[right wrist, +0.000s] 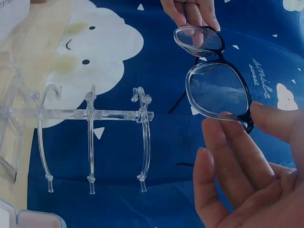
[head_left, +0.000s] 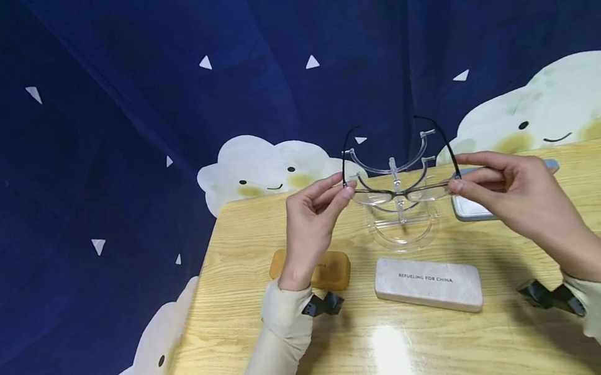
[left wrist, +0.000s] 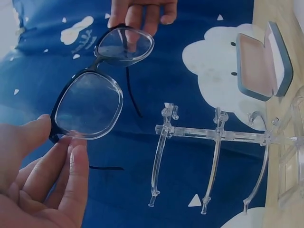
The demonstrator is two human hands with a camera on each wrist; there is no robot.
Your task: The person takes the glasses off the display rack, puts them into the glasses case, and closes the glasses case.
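Note:
A pair of eyeglasses (head_left: 399, 193) with a black upper frame and clear lower rims is held up between both hands, temples unfolded and pointing away. My left hand (head_left: 313, 220) pinches the left hinge corner between thumb and fingers; the right hand (head_left: 522, 201) pinches the opposite corner the same way. Behind and below the glasses stands a clear plastic eyeglass display stand (head_left: 402, 225) with several curved arms, which carries no glasses. In the left wrist view the lens rims (left wrist: 88, 105) hang apart from the stand's arms (left wrist: 216, 166). The right wrist view shows the thumb on the frame front (right wrist: 244, 102).
A pale glasses case (head_left: 427, 283) printed "REFUELING FOR CHINA" lies in front of the stand. An orange case (head_left: 333, 270) sits partly under the left wrist. Behind the right hand is an open blue-grey case (head_left: 472, 209). A dark blue cloud-patterned curtain (head_left: 261, 48) hangs behind the table (head_left: 241, 345).

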